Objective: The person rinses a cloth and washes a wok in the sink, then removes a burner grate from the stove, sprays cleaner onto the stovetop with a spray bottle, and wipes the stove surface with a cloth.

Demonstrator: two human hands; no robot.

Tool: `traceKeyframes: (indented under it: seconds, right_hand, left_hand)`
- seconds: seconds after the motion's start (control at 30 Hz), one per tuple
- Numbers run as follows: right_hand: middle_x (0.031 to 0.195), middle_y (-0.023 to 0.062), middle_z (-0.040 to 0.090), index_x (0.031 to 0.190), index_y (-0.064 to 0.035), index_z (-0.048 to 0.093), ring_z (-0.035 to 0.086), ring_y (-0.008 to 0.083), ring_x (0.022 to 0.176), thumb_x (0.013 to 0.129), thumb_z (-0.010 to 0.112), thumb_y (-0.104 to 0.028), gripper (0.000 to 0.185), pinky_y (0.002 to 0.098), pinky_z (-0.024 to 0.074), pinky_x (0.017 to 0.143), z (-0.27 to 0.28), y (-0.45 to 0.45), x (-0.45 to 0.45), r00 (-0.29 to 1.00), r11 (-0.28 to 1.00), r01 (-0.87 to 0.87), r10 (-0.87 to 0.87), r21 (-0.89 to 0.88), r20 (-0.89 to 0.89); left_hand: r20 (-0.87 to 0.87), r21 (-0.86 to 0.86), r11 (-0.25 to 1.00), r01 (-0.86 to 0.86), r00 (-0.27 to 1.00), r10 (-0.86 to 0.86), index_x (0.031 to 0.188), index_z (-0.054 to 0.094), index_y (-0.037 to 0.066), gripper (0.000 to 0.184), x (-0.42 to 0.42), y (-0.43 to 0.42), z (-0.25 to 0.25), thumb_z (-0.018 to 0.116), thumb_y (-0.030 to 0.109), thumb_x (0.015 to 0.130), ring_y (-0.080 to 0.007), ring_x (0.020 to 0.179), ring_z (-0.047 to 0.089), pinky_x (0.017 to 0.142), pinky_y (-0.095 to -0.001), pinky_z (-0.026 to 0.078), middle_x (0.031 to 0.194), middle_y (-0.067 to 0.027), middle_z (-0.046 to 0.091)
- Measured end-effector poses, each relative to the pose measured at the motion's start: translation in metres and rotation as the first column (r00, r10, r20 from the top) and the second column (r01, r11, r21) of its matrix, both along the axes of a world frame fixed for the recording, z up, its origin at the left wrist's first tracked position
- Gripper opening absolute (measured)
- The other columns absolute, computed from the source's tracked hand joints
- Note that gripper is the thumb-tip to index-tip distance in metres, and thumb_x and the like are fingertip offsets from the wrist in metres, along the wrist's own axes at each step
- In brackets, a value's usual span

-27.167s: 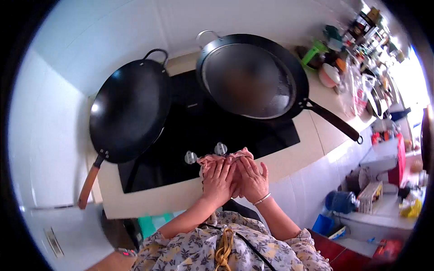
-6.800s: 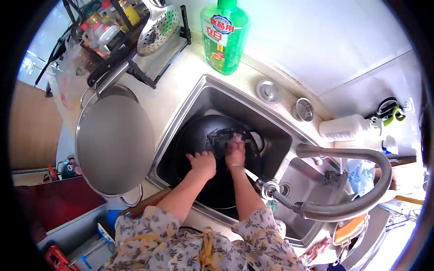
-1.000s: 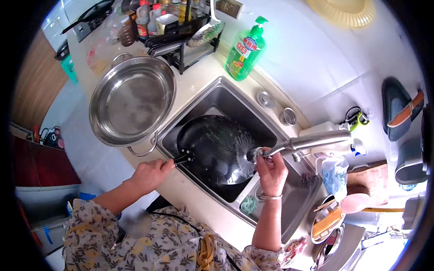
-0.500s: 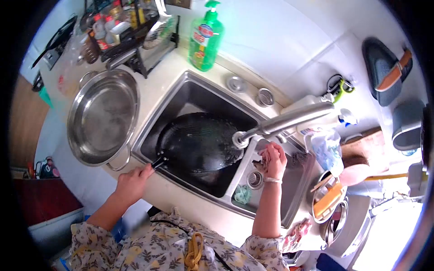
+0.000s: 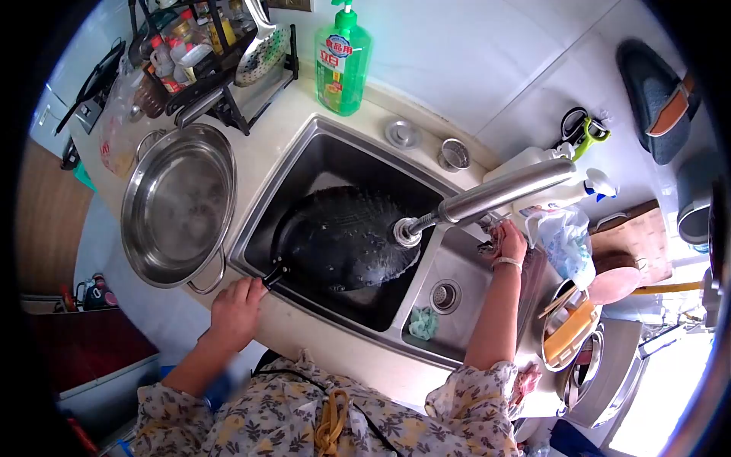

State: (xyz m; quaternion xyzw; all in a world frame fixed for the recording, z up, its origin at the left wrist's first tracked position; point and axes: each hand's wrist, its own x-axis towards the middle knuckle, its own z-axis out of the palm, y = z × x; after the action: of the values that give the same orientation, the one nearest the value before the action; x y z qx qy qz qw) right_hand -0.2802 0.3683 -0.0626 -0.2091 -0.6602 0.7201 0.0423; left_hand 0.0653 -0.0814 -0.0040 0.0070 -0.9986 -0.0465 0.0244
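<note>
My left hand point(image 5: 236, 312) is closed round the handle of a black wok point(image 5: 343, 240), which lies tilted in the large sink basin point(image 5: 320, 145). The flexible tap point(image 5: 506, 190) hangs its round spray head point(image 5: 406, 233) over the wok's right side, where the wet surface shines. At the back of the small basin point(image 5: 464, 266), beneath the tap, my right hand point(image 5: 512, 242) has its fingers bent round something greyish that I cannot make out. A pale green cloth point(image 5: 423, 323) lies near the drain point(image 5: 445, 296).
A steel two-handled pan point(image 5: 179, 206) sits left of the sink. Behind stand a green soap bottle point(image 5: 343, 65) and a rack point(image 5: 244, 99) with a skimmer. At the right are a spray bottle point(image 5: 556, 196), a plastic bag point(image 5: 567, 242) and a bowl of utensils point(image 5: 567, 327).
My right hand has let go of the spray head and moved right, to the back of the small basin. My left hand has stayed on the wok handle.
</note>
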Motion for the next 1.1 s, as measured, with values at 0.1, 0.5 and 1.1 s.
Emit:
traceKeyframes:
  seconds: [0.1, 0.5, 1.1]
  right_hand:
    - [0.086, 0.0090, 0.066, 0.108, 0.0115, 0.063, 0.065, 0.0162, 0.073, 0.086, 0.063, -0.011, 0.031, 0.0268, 0.0511, 0.067, -0.010, 0.009, -0.011, 0.999, 0.999, -0.023, 0.022, 0.024, 0.036]
    - [0.076, 0.0061, 0.066, 0.111, 0.0116, 0.063, 0.059, 0.0097, 0.061, 0.082, 0.067, -0.012, 0.037, 0.0224, 0.0452, 0.054, 0.031, -0.037, 0.001, 0.999, 0.976, -0.028, 0.033, 0.217, -0.015]
    - [0.103, 0.0105, 0.066, 0.092, -0.0104, 0.059, 0.063, 0.0300, 0.101, 0.095, 0.053, -0.029, 0.020, 0.0540, 0.0550, 0.081, -0.012, -0.131, 0.211, 0.922, 0.463, 0.081, 0.302, -0.882, 0.243]
  left_hand:
    - [-0.019, 0.017, 1.000, 0.013, 1.000, -0.013, 0.117, 0.058, 0.001, 0.041, -0.008, 0.008, 0.009, 0.060, 0.011, 0.077, -0.0290, 0.098, 0.059, 0.079, -0.0424, 0.049, 0.110, -0.0127, 0.058]
    - [0.096, 0.093, 0.996, 0.010, 0.995, -0.019, 0.123, 0.053, 0.001, 0.051, -0.015, 0.016, 0.003, 0.065, 0.011, 0.074, -0.0335, 0.112, 0.052, 0.093, -0.0443, 0.043, 0.124, -0.0174, 0.051]
    - [-0.286, 0.371, 0.852, 0.369, 0.918, -0.273, 0.104, 0.065, 0.005, 0.031, -0.039, 0.058, 0.019, 0.068, 0.004, 0.074, -0.0274, 0.091, 0.062, 0.078, -0.0392, 0.051, 0.105, -0.0097, 0.061]
